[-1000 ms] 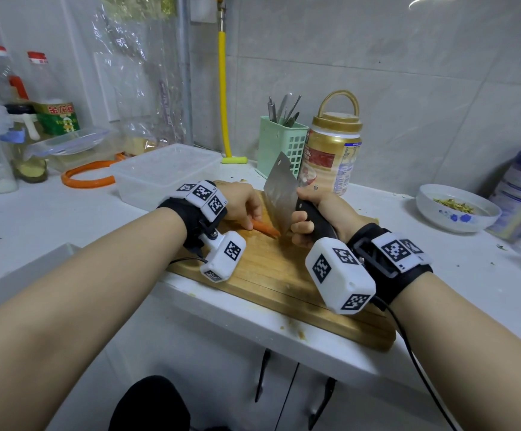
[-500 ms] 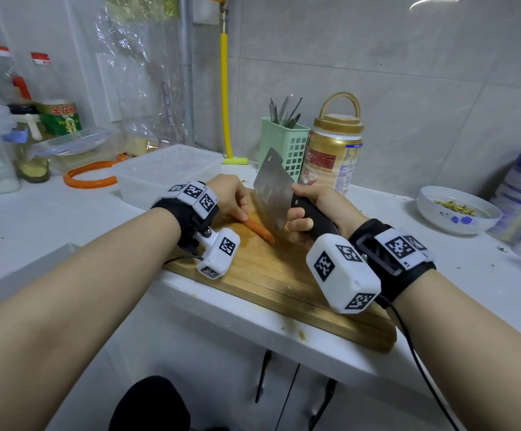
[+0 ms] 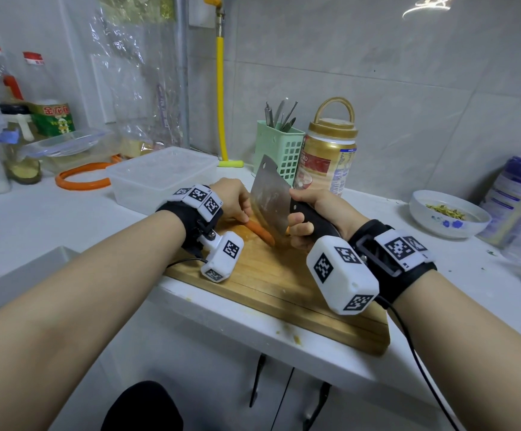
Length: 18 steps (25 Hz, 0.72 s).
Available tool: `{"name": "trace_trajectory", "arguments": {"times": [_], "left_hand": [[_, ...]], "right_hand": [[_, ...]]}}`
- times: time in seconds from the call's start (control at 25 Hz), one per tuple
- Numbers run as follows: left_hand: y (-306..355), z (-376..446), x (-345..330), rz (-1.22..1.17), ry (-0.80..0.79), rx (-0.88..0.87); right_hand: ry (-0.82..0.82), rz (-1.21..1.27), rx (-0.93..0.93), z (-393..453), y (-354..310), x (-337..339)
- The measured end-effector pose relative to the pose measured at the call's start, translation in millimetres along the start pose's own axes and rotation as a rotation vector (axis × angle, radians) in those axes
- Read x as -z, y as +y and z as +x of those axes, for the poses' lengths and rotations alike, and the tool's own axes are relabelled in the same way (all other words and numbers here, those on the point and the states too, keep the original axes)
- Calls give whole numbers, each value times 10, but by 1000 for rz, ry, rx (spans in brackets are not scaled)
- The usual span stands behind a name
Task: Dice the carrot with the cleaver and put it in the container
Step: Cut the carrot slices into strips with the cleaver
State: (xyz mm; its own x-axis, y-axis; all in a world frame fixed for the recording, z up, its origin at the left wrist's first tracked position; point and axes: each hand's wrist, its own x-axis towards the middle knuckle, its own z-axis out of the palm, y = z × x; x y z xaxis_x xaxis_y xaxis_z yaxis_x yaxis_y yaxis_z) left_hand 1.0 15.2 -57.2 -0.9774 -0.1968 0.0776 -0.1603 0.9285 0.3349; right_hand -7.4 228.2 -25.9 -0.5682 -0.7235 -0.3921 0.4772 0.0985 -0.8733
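An orange carrot (image 3: 260, 231) lies on the wooden cutting board (image 3: 284, 293). My left hand (image 3: 232, 199) holds its far end down with curled fingers. My right hand (image 3: 312, 217) grips the black handle of a steel cleaver (image 3: 270, 202). The blade stands upright over the carrot's near end, its edge at the carrot. A small orange piece shows just right of the blade. The clear plastic container (image 3: 162, 177) stands behind my left hand, beside the board.
A green utensil basket (image 3: 279, 152) and a gold-lidded jar (image 3: 329, 157) stand behind the board. A white bowl (image 3: 449, 217) with green scraps sits at right. Bottles, a lid and an orange ring (image 3: 82, 180) are at left. The counter edge runs under the board.
The cleaver has shifted left along the carrot toward my left hand, and my left hand has drawn back slightly. The visible carrot stub is shorter than before.
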Motion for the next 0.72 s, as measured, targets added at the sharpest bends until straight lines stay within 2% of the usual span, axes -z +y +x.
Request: {"name": "trace_trajectory", "arguments": {"times": [0.44, 0.64, 0.72], "left_hand": [[219, 28, -27, 30, -39, -108], [265, -3, -41, 8, -18, -88], [217, -20, 20, -1, 23, -29]], "right_hand": [[30, 0, 11, -38, -18, 54], [22, -4, 11, -30, -14, 80], [2, 27, 9, -20, -8, 70]]}}
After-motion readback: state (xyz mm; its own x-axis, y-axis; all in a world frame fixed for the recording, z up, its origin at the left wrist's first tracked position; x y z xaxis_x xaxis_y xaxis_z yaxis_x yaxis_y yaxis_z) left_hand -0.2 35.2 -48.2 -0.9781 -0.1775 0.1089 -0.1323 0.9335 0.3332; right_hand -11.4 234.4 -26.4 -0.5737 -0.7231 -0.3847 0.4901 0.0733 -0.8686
